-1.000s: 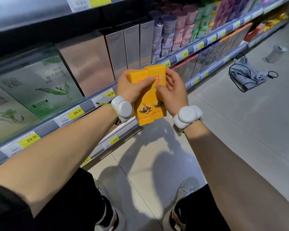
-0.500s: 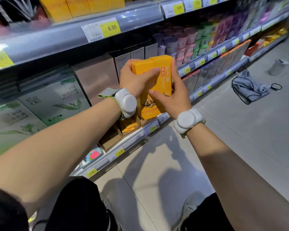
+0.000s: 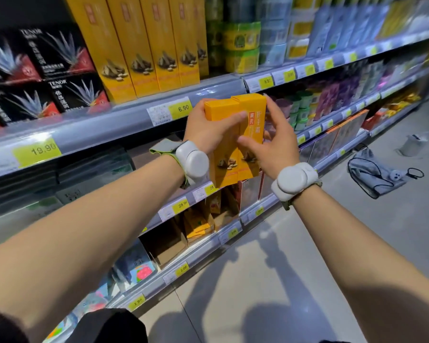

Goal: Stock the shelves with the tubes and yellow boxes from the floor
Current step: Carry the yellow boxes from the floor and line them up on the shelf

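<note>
Two tall yellow boxes (image 3: 235, 167) stand side by side and upright between my hands, in front of the shelf edge with the 6.90 price tag (image 3: 181, 108). My left hand (image 3: 211, 131) wraps the left box from the left, thumb across its front. My right hand (image 3: 274, 138) presses on the right box from the right, fingers spread behind it. A row of matching yellow boxes (image 3: 146, 45) stands on the upper shelf just above and left of the held pair. No tubes can be made out.
Black boxes with agave pictures (image 3: 42, 70) fill the upper shelf to the left, and green and yellow tubs (image 3: 240, 45) stand to the right of the row. Lower shelves hold silver and cardboard packs. A grey bag with cords (image 3: 377, 174) and a grey canister (image 3: 412, 144) lie on the floor to the right.
Both hands have raised the two yellow boxes from the lower shelves up to the level of the 6.90 shelf edge. My view has tilted up, showing the row of matching boxes.
</note>
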`<state>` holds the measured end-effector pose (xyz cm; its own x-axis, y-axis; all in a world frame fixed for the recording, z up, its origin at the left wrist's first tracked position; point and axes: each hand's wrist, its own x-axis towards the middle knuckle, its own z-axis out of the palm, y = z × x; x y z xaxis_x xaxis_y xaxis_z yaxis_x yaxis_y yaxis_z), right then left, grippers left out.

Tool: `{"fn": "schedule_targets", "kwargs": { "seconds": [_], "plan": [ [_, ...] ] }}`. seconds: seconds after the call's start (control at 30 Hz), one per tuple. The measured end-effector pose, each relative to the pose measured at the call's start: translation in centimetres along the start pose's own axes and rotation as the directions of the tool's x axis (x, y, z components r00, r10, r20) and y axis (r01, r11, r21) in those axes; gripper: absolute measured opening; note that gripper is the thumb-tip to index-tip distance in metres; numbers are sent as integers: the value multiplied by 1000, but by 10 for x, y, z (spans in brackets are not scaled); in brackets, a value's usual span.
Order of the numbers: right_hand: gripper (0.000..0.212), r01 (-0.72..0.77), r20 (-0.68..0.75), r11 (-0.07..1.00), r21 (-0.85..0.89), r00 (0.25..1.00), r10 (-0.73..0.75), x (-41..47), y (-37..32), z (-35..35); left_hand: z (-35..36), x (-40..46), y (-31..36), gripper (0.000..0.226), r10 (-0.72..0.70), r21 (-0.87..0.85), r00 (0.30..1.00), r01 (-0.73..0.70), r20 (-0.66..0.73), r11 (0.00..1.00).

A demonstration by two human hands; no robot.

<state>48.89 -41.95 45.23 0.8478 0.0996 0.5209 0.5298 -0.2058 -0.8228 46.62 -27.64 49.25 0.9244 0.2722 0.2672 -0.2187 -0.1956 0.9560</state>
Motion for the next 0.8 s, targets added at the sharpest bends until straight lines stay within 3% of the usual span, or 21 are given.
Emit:
{"fn": "schedule_targets", "kwargs": {
  "seconds": [0.27, 0.37, 0.5, 0.8],
  "plan": [
    [73, 51, -64, 998, 39, 997, -49, 33, -17, -4, -5, 26, 30, 48, 10, 86, 996, -18, 92, 996],
    [72, 58, -53, 997, 41, 997, -56, 47, -21, -7, -11, 33, 39, 54, 81, 119, 993, -90, 84, 989],
    [74, 79, -39, 997, 14, 996, -79, 64, -28, -9, -22, 43, 53, 46, 160, 201, 985, -170, 64, 965],
    [69, 130, -25, 991, -39, 991, -131, 98, -51, -7, -41, 69, 84, 54, 250, 312, 968, -245, 23, 918]
  ]
}}
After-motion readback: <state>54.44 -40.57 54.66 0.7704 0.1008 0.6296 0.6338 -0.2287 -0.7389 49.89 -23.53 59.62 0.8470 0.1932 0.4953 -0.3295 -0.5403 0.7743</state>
